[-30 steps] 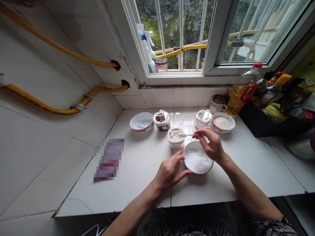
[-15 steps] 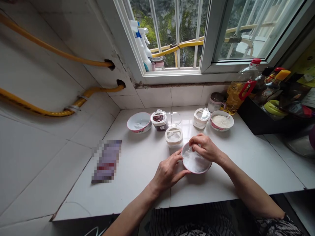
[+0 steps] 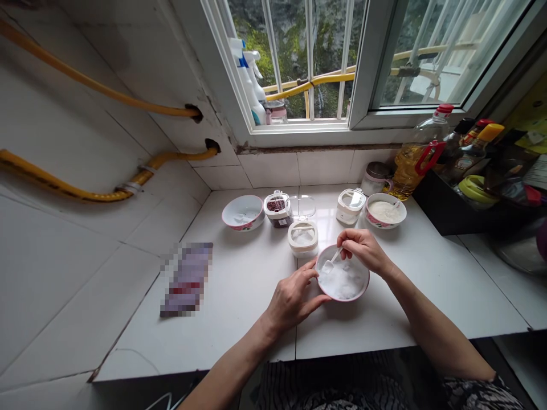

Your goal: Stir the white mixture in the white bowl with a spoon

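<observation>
A white bowl with a pink rim (image 3: 348, 287) holds white powder or grains near the counter's front. My left hand (image 3: 294, 296) grips its left side, thumb at the near rim and fingers at the far left. Above the bowl, my right hand (image 3: 361, 249) pinches the handle of a small white spoon (image 3: 329, 265), whose scoop rests in the white contents. Just beyond the bowl stands a clear container with a white rim (image 3: 303, 242) and its lid raised. Behind it to the left is a container of dark red contents (image 3: 277, 212).
A floral bowl (image 3: 243, 213) sits at the back left. At the back right are a lidded container (image 3: 350, 208), a bowl of pale grains (image 3: 385, 212), a jar (image 3: 375, 177), an oil bottle (image 3: 405, 165) and a black box (image 3: 440, 205). A blurred purple packet (image 3: 188, 279) lies left.
My right hand has shifted slightly right and up from the contents, and its fingers now hold the spoon by the handle's upper end. More of the scoop shows. My left hand stays on the bowl.
</observation>
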Motion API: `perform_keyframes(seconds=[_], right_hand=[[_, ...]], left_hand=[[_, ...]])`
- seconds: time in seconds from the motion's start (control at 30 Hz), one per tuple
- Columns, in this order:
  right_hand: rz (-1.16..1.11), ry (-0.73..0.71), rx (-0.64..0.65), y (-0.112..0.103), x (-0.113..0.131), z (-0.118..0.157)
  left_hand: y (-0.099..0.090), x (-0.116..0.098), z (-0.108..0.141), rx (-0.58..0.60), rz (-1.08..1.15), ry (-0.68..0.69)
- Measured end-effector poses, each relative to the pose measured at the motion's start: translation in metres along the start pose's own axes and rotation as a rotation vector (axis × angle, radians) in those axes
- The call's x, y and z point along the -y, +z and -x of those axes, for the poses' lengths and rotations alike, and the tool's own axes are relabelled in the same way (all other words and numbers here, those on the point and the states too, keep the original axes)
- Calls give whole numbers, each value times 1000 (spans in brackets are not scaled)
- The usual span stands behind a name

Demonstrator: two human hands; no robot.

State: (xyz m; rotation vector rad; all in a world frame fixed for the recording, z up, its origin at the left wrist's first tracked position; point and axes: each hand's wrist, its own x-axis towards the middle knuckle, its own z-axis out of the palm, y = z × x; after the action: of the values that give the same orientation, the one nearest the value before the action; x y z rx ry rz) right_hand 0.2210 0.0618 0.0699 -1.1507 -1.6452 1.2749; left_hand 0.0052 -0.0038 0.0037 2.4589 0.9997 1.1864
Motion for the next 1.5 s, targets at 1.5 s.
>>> perform_keyframes(seconds=[1.5], right_hand=[[143, -94, 39, -1, 7, 6]], left_hand=[[-1, -1, -1, 3, -4, -2]])
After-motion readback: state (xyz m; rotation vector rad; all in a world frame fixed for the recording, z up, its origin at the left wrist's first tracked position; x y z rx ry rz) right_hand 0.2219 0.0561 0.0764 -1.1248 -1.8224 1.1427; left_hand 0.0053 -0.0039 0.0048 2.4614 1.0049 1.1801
